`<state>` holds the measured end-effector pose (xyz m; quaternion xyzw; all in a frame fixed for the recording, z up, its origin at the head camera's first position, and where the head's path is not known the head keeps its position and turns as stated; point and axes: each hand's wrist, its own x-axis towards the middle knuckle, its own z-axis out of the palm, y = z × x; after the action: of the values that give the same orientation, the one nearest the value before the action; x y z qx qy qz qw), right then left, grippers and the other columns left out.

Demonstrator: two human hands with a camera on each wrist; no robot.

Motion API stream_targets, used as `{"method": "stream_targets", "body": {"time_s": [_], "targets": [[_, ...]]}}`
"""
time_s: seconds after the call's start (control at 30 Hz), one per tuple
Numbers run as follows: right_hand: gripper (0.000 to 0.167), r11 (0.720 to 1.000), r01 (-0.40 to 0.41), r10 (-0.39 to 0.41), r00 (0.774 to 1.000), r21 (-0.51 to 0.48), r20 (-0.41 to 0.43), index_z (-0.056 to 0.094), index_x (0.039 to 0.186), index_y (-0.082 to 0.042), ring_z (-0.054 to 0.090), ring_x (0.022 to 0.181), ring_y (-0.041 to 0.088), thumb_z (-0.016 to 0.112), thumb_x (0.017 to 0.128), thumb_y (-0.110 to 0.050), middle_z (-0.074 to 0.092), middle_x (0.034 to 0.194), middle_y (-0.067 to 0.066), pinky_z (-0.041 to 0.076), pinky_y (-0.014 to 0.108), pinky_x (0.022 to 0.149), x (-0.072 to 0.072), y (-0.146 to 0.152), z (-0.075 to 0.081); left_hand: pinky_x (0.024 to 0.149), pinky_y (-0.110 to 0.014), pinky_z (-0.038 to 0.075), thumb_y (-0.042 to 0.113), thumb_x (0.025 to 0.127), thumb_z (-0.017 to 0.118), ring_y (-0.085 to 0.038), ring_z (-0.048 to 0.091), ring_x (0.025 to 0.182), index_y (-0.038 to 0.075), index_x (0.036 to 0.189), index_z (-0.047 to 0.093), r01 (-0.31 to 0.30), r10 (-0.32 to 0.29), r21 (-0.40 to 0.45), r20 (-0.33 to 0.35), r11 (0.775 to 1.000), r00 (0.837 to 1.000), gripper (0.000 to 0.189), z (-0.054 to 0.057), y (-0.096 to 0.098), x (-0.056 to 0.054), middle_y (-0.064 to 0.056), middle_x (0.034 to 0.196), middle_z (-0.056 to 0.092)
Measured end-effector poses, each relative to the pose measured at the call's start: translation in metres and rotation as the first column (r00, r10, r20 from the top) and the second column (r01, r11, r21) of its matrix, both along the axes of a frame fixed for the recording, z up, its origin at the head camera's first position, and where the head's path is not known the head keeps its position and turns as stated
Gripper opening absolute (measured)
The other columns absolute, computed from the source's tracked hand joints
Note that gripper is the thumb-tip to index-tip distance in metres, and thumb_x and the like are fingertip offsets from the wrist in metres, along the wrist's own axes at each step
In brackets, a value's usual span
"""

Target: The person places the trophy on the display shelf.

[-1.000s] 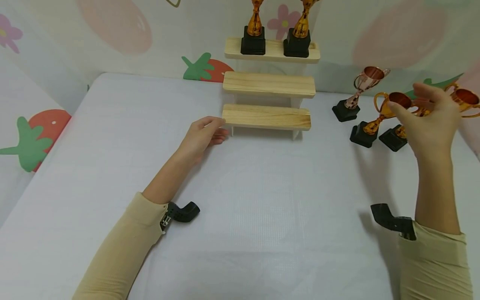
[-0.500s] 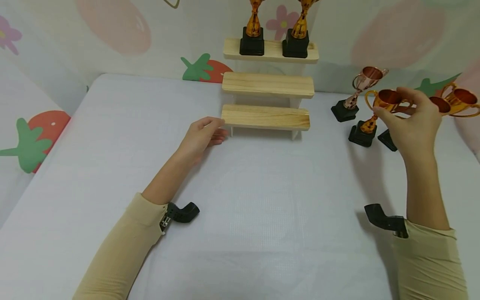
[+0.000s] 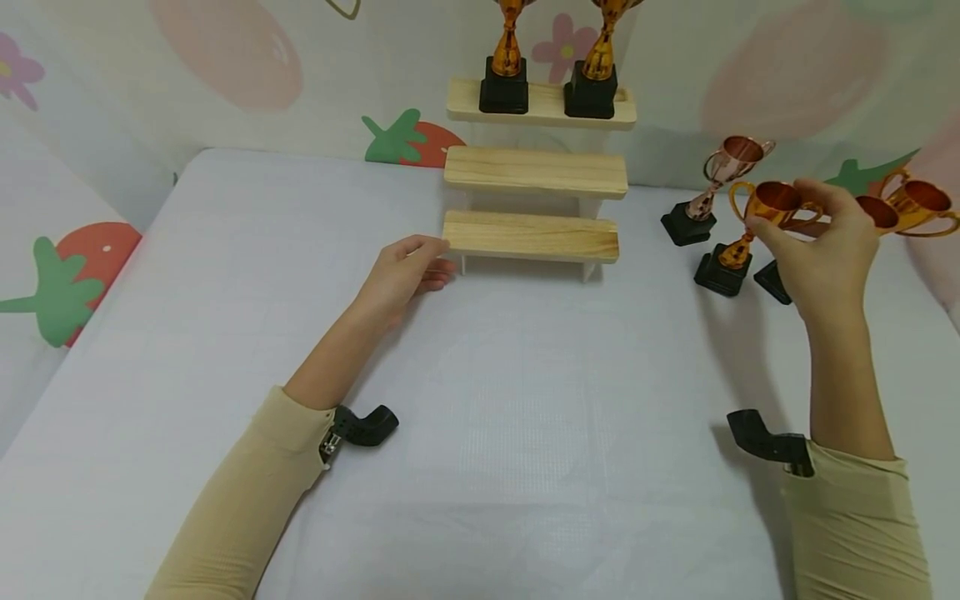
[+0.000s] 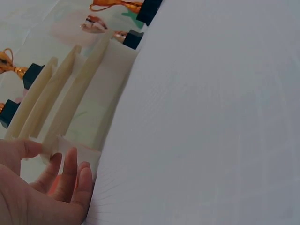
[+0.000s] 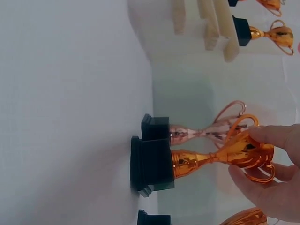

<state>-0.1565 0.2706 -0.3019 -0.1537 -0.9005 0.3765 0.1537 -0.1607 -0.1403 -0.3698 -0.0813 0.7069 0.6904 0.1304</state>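
Note:
At the left end of the lowest step of a three-tier wooden display stand, my left hand pinches the board between thumb and forefinger, its other fingers loosely bent in the left wrist view. My right hand grips the cup of a gold trophy between thumb and fingers. That trophy's black base appears to rest on the white table. Just behind it stands a rose-gold trophy. More gold trophies are partly hidden by my right hand.
Two gold trophies stand on the top tier, their upper parts cut off in the head view. The middle tier and lowest tier carry nothing. A printed curtain hangs behind the white table.
My right hand has moved left from above the trophies to the front gold one and taken hold of its cup. My left hand stays at the stand.

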Motion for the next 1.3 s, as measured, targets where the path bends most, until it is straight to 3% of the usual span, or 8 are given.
{"method": "stream_targets", "body": {"time_s": [0.3, 0.67, 0.83, 1.3], "targets": [[0.063, 1.0, -0.01, 0.01, 1.0, -0.003, 0.02, 0.052, 0.156, -0.014, 0.059, 0.103, -0.001, 0.075, 0.099, -0.029, 0.056, 0.142, -0.003, 0.055, 0.014, 0.092, 0.002, -0.002, 0.004, 0.081, -0.017, 0.055, 0.022, 0.11, 0.054, -0.012, 0.065, 0.091, -0.002, 0.13, 0.061, -0.002, 0.002, 0.001, 0.001, 1.0, 1.0, 0.032, 0.0, 0.0, 0.0, 0.001, 0.092, 0.068], [0.059, 0.995, -0.078, 0.079, 0.997, -0.061, 0.0, 0.057, 0.152, -0.013, 0.059, 0.099, -0.002, 0.078, 0.098, -0.025, 0.05, 0.117, -0.026, 0.053, 0.01, 0.086, 0.006, -0.008, 0.008, 0.083, -0.017, 0.055, 0.023, 0.111, 0.053, -0.012, 0.065, 0.092, -0.002, 0.134, 0.06, 0.006, -0.005, -0.014, 0.009, 1.0, 1.0, 0.035, 0.001, 0.0, 0.001, -0.001, 0.097, 0.067], [0.059, 0.988, -0.121, 0.12, 0.993, -0.093, -0.019, 0.059, 0.15, -0.012, 0.06, 0.098, -0.003, 0.079, 0.096, -0.022, 0.052, 0.115, -0.025, 0.049, 0.005, 0.078, 0.006, -0.011, 0.009, 0.082, -0.017, 0.055, 0.024, 0.111, 0.053, -0.011, 0.065, 0.092, -0.002, 0.134, 0.06, 0.004, -0.004, -0.013, 0.008, 1.0, 1.0, 0.035, 0.0, -0.001, 0.0, 0.0, 0.096, 0.067], [0.061, 0.982, -0.173, 0.173, 0.985, -0.081, -0.015, 0.056, 0.153, -0.015, 0.061, 0.105, 0.001, 0.078, 0.097, -0.024, 0.054, 0.124, -0.019, 0.053, 0.009, 0.084, 0.012, -0.023, 0.013, 0.079, -0.015, 0.055, 0.024, 0.111, 0.053, -0.009, 0.064, 0.088, -0.004, 0.136, 0.06, 0.004, -0.004, -0.032, 0.008, 0.999, 1.0, 0.038, 0.0, 0.0, -0.001, -0.001, 0.097, 0.067]]}}
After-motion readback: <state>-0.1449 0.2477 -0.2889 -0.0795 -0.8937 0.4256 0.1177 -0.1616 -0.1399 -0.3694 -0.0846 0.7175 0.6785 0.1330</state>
